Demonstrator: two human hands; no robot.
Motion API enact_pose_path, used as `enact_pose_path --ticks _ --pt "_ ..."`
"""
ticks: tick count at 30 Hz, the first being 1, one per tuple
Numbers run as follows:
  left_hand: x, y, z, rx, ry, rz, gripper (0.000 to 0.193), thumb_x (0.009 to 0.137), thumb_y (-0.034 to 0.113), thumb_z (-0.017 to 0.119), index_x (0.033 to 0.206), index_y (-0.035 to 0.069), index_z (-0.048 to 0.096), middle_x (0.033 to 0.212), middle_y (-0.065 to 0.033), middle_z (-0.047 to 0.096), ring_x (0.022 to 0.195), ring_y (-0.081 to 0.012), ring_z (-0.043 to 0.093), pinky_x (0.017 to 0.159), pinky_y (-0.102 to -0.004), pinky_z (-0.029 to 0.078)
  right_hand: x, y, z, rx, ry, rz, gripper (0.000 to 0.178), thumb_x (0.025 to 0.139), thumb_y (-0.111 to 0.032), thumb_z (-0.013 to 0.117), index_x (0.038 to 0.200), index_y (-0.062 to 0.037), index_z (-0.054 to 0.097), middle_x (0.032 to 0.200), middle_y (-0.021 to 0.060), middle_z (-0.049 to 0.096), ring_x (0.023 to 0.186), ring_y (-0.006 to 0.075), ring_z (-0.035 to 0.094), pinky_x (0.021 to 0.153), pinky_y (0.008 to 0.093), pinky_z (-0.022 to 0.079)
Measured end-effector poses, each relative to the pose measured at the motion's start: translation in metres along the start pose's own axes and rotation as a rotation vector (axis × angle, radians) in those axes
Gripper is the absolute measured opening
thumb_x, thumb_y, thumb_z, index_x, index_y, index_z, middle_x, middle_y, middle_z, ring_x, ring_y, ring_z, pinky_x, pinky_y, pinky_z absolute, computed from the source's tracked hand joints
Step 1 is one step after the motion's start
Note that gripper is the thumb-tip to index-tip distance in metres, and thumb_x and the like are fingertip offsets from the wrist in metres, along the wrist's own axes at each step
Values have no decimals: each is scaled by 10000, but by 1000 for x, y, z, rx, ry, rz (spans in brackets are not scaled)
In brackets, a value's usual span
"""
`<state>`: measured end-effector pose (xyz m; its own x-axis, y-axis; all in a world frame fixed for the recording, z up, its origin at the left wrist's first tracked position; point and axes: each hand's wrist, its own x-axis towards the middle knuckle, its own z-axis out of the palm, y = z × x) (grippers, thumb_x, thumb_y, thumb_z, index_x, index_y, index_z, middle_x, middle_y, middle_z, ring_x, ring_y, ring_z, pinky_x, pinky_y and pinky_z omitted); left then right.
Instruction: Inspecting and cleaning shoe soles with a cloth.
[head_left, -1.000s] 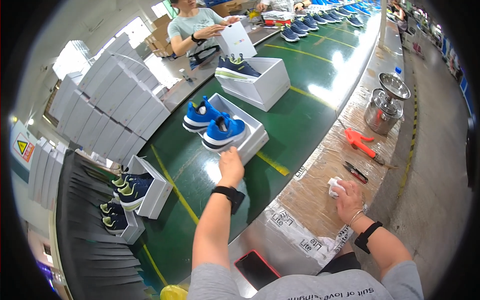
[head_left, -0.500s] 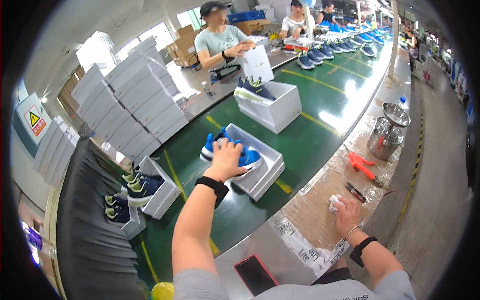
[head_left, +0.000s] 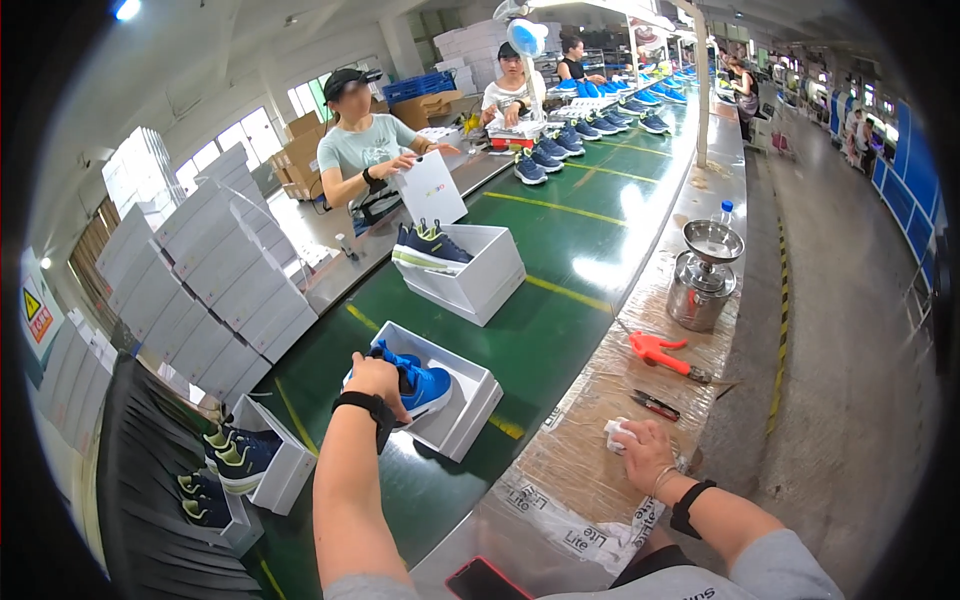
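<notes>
Green conveyor belt (head_left: pixel 550 250) beside a film-covered bench (head_left: pixel 575 475). Since a second ago, the left hand (head_left: pixel 378 380) has gone from the near side of the white box (head_left: pixel 478 413) onto the blue shoes (head_left: pixel 430 388), perched at the box's edge; handling seems now centred on them. Its fingers curl over, grip hidden. Well to its right, the right hand (head_left: pixel 648 452) pinches a white wad (head_left: pixel 616 434).

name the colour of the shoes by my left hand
The shoes are mainly bright blue; see head view.
</notes>
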<state>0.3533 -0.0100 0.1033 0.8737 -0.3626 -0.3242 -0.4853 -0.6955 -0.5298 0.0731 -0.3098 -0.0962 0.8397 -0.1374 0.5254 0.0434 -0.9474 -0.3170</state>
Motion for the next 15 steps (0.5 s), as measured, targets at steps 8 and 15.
enact_pose_path --ticks 8,15 --pt "-104 -34 -46 -100 321 -34 692 470 690 688 753 58 705 752 -108 660 786 -265 622 768 -322 428 -7 -2 -5 18 -2 -11 301 708 -91 580 998 -168 592 1162 38 516 1049 281 450 865 432 365" --pt "-181 22 -43 -1576 260 254 572 704 445 744 934 -68 640 812 -68 650 718 -133 603 682 -252 476 -14 12 4 5 47 21 300 725 -86 570 1014 -161 597 1167 40 528 1029 281 470 880 401 384"
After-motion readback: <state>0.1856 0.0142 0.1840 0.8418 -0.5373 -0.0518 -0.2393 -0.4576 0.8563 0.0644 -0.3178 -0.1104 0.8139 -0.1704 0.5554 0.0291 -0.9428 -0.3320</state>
